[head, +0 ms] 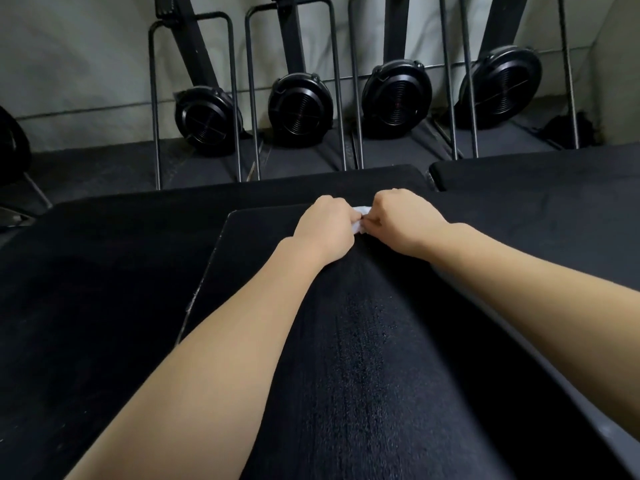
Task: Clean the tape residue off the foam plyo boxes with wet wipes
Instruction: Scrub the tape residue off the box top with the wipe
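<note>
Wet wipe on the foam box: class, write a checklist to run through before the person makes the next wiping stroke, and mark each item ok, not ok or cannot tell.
1. Wet wipe in hand: ok, both hands hold it.
2. Left hand grip: ok.
3. Right hand grip: ok.
4. Wipe against the top foam box: ok.
5. Wipe still damp: cannot tell.
6. Tape residue left ahead: cannot tell.

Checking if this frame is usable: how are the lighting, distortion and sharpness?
Head view: dim; the black box swallows detail, only a faint sheen shows; wide-angle bends the forearms and rack; left hand, right hand and wipe are fairly sharp.
</note>
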{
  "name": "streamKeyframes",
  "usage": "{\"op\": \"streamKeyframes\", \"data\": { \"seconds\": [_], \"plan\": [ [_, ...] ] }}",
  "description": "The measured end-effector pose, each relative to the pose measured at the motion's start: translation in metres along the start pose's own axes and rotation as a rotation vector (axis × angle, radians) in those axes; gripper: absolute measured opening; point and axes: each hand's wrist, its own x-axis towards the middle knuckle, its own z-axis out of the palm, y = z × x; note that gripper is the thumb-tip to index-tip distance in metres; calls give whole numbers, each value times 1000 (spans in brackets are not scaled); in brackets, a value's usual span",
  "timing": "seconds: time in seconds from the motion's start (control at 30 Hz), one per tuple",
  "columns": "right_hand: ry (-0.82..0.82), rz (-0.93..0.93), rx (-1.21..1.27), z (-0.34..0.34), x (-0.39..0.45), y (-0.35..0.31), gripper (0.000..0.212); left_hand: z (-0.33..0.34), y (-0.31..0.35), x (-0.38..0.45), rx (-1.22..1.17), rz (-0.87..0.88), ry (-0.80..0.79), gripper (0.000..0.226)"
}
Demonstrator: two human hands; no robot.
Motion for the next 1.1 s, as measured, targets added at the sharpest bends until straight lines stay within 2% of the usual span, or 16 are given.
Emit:
{"op": "streamKeyframes", "data": {
  "seconds": [0.07, 0.2, 0.23, 0.3, 0.37, 0.47, 0.57, 0.63, 0.7, 0.73, 0.8, 0.83, 0.97, 1.1],
  "plan": [
    [-22, -30, 1, -3, -26, -2, 42, -2, 7, -24, 20, 27, 1, 19],
    [-43, -188, -74, -9, -94, -3, 77, -5, 27, -80, 12, 82, -15, 20],
    [-34, -252, -106, -9, -112, -1, 79, -2, 31, -94, 4, 122, -10, 21],
    [49, -358, -137, -9, -145, 2, 69, 1, 41, -121, -20, 173, 3, 27],
    [131, -390, -131, -5, -160, 7, 58, 5, 48, -137, -50, 122, -20, 38],
    [143, -349, -148, -7, -148, 7, 52, 12, 49, -124, -28, 99, -22, 43],
    [85, -256, -138, -5, -121, 5, 37, 26, 34, -89, -28, 87, -22, 54],
    [59, -140, -82, -4, -114, 6, 35, 29, 33, -79, 10, 44, -34, 53],
    [33, -142, -84, -9, -122, 4, 42, 25, 40, -86, 33, 44, -39, 58],
    [34, -182, -79, -13, -133, 2, 52, 22, 45, -96, 32, 54, -46, 60],
    [49, -273, -42, -22, -164, -3, 73, 15, 55, -124, 38, 48, -60, 51],
    [60, -317, -24, -25, -181, -3, 74, 13, 61, -142, 49, 49, -60, 43],
    [126, -438, 8, -24, -250, -1, 42, -2, 101, -226, 3, 42, -80, 24],
    [207, -468, -26, -23, -274, -8, 38, -9, 119, -261, -72, 0, -69, 25]
  ]
}}
